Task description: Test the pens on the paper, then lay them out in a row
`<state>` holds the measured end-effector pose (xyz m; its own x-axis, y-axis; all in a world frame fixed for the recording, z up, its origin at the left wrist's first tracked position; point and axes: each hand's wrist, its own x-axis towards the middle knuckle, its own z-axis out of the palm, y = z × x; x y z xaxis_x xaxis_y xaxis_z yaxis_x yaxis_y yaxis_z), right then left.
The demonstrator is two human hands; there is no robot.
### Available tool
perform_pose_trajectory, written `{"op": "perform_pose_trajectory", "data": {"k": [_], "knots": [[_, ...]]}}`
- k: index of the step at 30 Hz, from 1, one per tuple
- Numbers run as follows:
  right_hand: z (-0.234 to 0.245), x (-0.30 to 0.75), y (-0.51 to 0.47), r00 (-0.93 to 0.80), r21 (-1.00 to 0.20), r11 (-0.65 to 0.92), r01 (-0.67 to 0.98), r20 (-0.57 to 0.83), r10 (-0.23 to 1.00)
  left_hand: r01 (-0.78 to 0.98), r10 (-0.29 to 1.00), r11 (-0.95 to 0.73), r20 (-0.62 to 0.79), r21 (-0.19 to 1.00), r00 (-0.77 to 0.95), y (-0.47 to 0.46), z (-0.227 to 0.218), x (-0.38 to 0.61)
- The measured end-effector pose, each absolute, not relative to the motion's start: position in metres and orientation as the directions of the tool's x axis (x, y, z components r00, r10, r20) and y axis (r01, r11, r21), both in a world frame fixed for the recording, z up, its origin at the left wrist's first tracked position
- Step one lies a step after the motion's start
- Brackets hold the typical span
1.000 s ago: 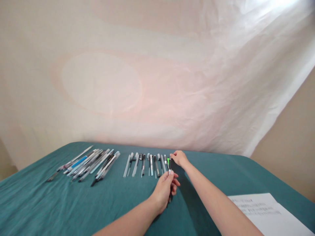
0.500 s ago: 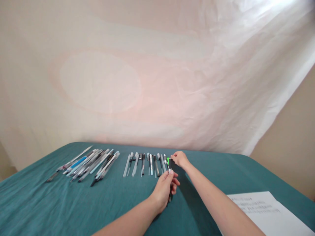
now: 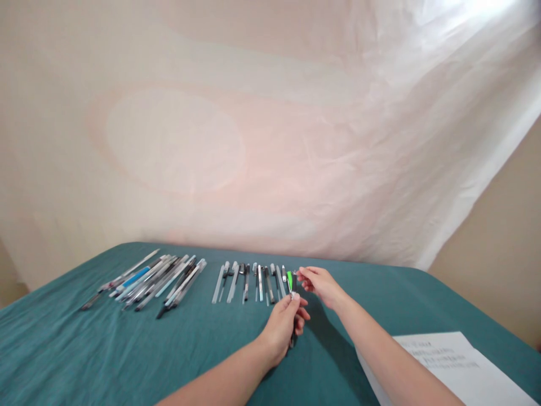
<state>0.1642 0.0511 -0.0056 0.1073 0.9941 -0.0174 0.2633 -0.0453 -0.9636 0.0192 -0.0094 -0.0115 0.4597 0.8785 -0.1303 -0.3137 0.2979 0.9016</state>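
Observation:
My left hand (image 3: 281, 327) is closed around a dark pen (image 3: 295, 283), whose upper end sticks up past the thumb while its lower end shows below the fingers. Just beyond that thumb, a bright green piece (image 3: 289, 279) lies against the pen; what it belongs to is unclear. My right hand (image 3: 319, 283) is pinched close to the pen's upper end, and whatever small thing its fingertips hold is too small to make out. Left of my hands, a row of pens and pen parts (image 3: 260, 283) lies side by side, some with caps apart from barrels.
A loose pile of pens (image 3: 156, 282), one with a blue barrel, lies on the left of the green tablecloth (image 3: 203, 355). White paper with writing (image 3: 439, 358) rests at the right front, partly under my right forearm. A pale cloth (image 3: 270, 141) hangs behind the table.
My right hand has drawn slightly right and toward me, uncovering more of the green piece and the pen's upper end. My left hand has stayed almost in place, still gripping the pen.

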Motion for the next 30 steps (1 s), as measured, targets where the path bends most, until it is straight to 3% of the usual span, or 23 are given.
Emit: {"op": "perform_pose_trajectory", "data": {"k": [5,7,18,26,30], "knots": [[0.003,0.155,0.019,-0.047,-0.99,-0.04,-0.136,-0.034,0.998,-0.276,0.868,0.284,-0.124,0.918,0.481,-0.01,-0.011,0.019],[0.003,0.154,0.013,-0.035,-0.975,-0.031,-0.221,-0.024,0.999,-0.254,0.86,0.273,-0.117,0.928,0.496,-0.011,-0.011,0.02],[0.016,0.17,0.003,0.06,-0.981,-0.073,-0.181,-0.086,0.995,-0.14,0.817,0.214,-0.099,0.967,0.568,-0.013,-0.012,0.017],[0.019,0.172,0.002,0.085,-0.986,-0.023,-0.164,-0.038,0.996,-0.112,0.808,0.172,-0.075,0.979,0.585,-0.013,-0.012,0.018],[0.021,0.18,0.007,0.164,-0.973,0.029,-0.23,-0.01,0.986,-0.091,0.793,0.161,-0.074,0.983,0.604,-0.014,-0.012,0.018]]}}
